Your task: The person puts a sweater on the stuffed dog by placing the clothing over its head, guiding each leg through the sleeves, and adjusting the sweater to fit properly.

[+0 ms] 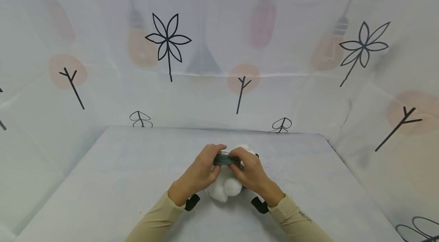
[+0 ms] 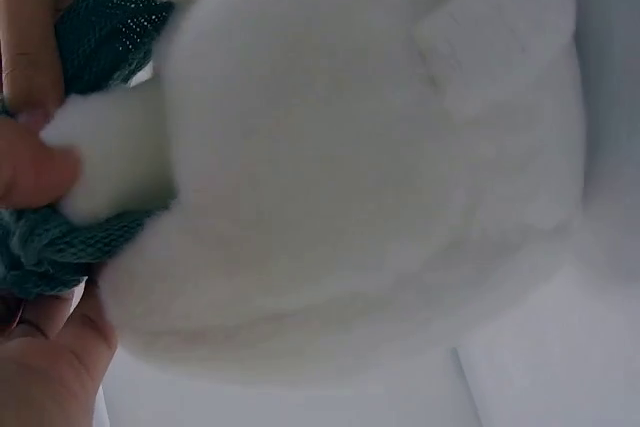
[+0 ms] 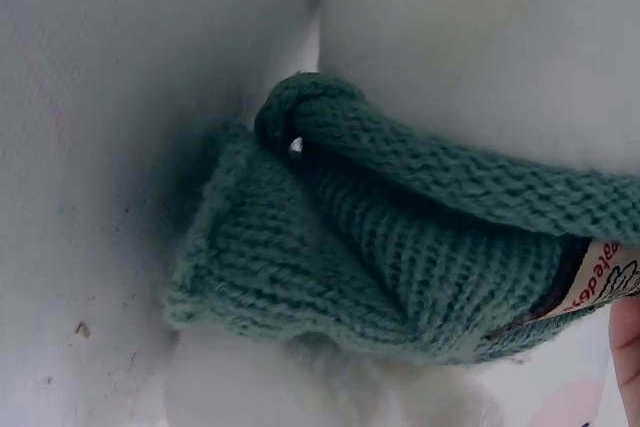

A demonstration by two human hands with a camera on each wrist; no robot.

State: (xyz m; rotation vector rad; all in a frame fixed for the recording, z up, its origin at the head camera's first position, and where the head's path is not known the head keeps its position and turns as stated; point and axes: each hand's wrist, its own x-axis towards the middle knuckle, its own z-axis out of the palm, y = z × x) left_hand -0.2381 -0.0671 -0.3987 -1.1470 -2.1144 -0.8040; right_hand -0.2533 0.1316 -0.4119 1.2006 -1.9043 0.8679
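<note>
A white plush toy [image 1: 219, 190] lies on the table, its furry body [image 2: 330, 197] filling much of the left wrist view. Around part of it is a small teal knitted sweater [image 1: 224, 159], bunched between both hands. My left hand [image 1: 200, 169] pinches the bunched knit at its left end; in the left wrist view a thumb lies by a white stub of the toy poking through the knit. On the other side my right hand [image 1: 251, 169] grips the knit's right end. The right wrist view shows a sweater sleeve [image 3: 270, 247] and a printed label [image 3: 605, 277].
Black wrist cameras [image 1: 192, 202] sit at both cuffs. The pale table [image 1: 137, 181] reaches back to a hanging cloth [image 1: 205, 97] printed with plants and lamps, which also stands along both sides. A white fabric tag [image 2: 490, 42] is on the toy.
</note>
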